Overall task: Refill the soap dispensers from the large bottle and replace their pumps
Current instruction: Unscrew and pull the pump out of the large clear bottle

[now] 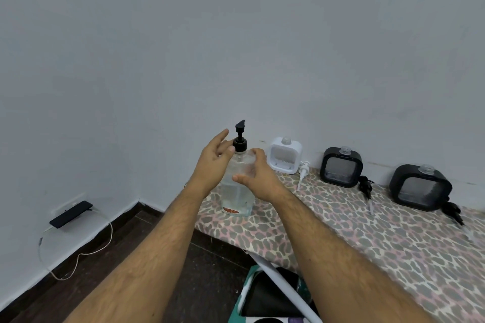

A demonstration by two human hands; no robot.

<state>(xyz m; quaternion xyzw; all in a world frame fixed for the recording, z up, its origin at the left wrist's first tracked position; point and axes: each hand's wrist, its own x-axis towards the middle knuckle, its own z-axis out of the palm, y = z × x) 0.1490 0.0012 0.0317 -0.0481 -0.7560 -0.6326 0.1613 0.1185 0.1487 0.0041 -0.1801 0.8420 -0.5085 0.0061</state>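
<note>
The large bottle [237,186] looks heavy and slick. Right hand [256,174] wraps its shoulder; left hand [214,158], fingers spread, nears the pump collar [240,145] at nine o'clock.

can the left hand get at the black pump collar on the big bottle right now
Probably yes: the left hand sits open right beside the pump collar of the large bottle, nothing between them; the right hand steadies the body lower down.

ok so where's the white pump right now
In the head view the white pump lies off its bottle on the leopard-print cover, leaning beside the white dispenser, between it and the nearer black dispenser.
</note>
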